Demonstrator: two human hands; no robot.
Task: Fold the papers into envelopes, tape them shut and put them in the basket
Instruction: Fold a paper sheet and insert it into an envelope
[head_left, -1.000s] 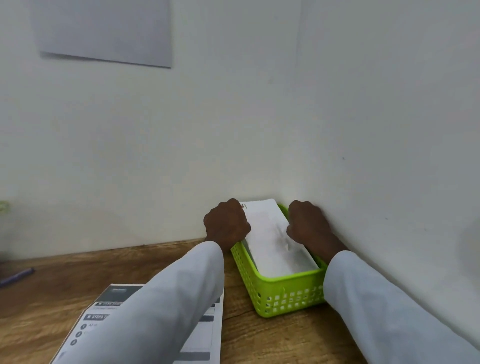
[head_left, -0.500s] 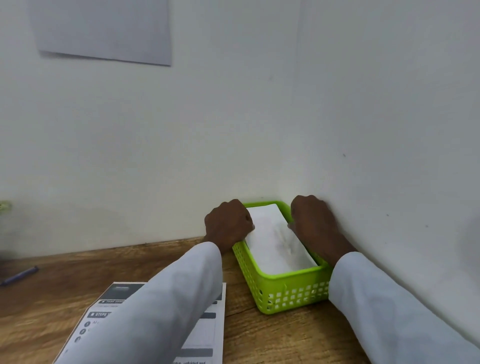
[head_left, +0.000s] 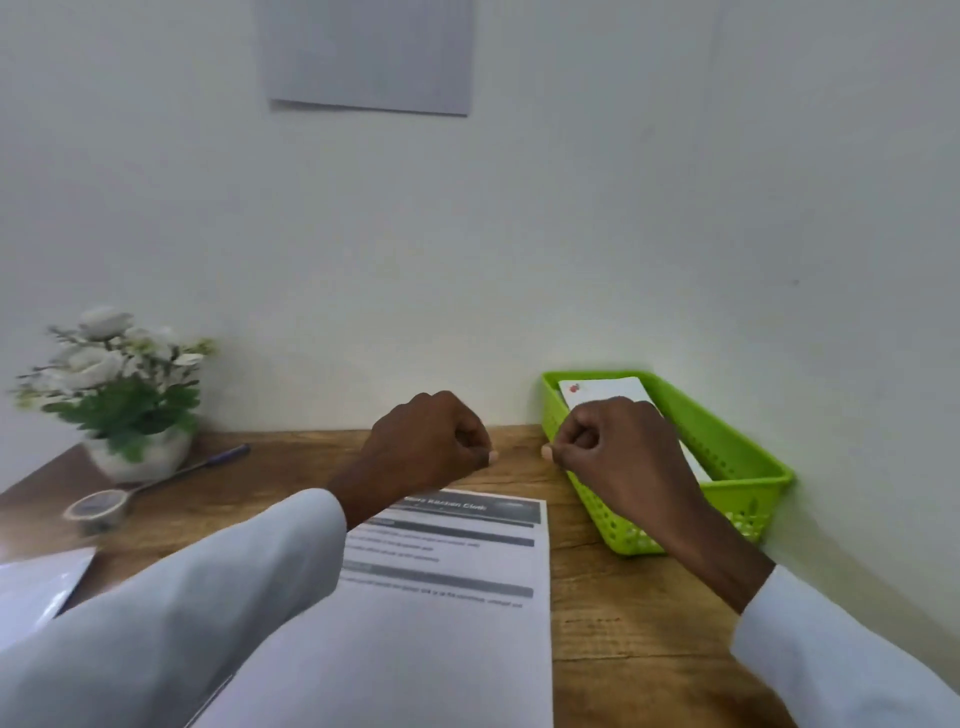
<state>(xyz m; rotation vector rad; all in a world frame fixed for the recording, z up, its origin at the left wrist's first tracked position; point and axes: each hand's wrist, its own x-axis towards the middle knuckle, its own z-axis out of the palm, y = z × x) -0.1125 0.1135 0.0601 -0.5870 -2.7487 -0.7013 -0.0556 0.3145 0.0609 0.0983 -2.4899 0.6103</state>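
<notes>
A lime-green basket (head_left: 737, 447) stands against the wall at the right, with a white folded envelope (head_left: 605, 391) lying inside it. My right hand (head_left: 618, 452) hovers in front of the basket's left side, fingers curled, holding nothing. My left hand (head_left: 426, 447) is a little to its left over the wooden table, also curled and empty. A printed sheet of paper (head_left: 447, 582) lies flat on the table below both hands, partly covered by my left sleeve.
A roll of tape (head_left: 96, 506) and a blue pen (head_left: 197, 465) lie at the left, near a white pot of flowers (head_left: 122, 395). Another white sheet (head_left: 36, 587) shows at the lower left edge. Walls close off the back and right.
Both hands have let go of the envelope and pulled back out of the basket towards the left. The envelope stays in the basket. The view has swung left.
</notes>
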